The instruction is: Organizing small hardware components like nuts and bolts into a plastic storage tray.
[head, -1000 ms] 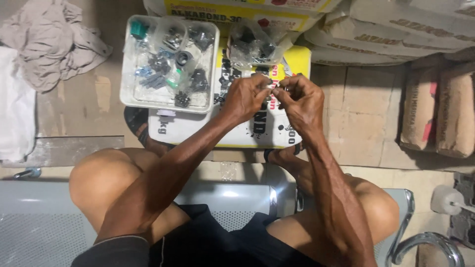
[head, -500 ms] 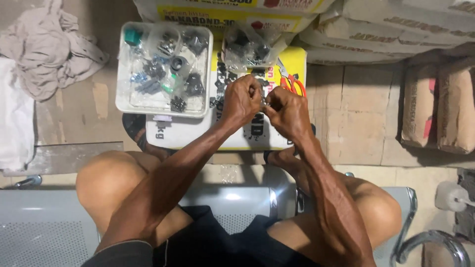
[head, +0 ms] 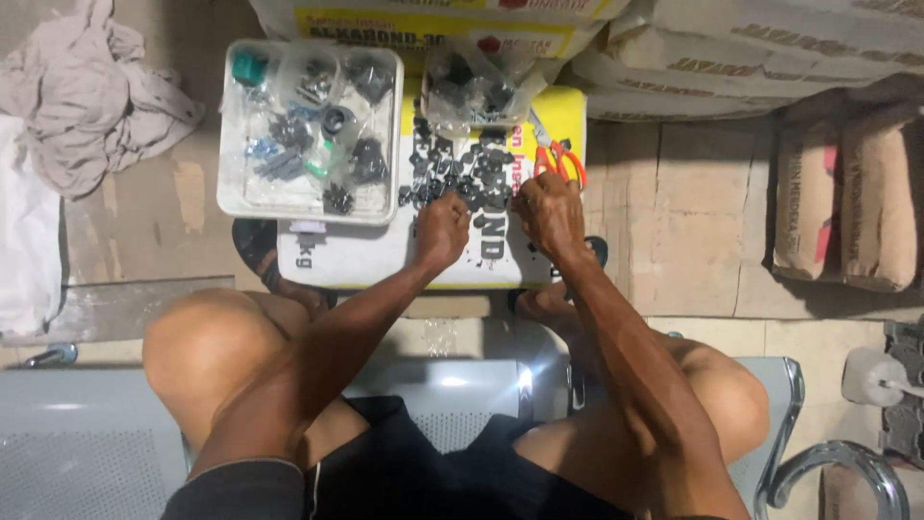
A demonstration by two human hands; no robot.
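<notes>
Both your hands rest low at centre frame on the printed sack: left hand curled into a loose fist, right hand fingers bent down. Whether either grips anything, you cannot tell. Small black parts lie scattered just above your knuckles, many apparently yet to be handled. Orange-handled scissors sit above the right hand; a white tray of bagged parts sits upper left.
</notes>
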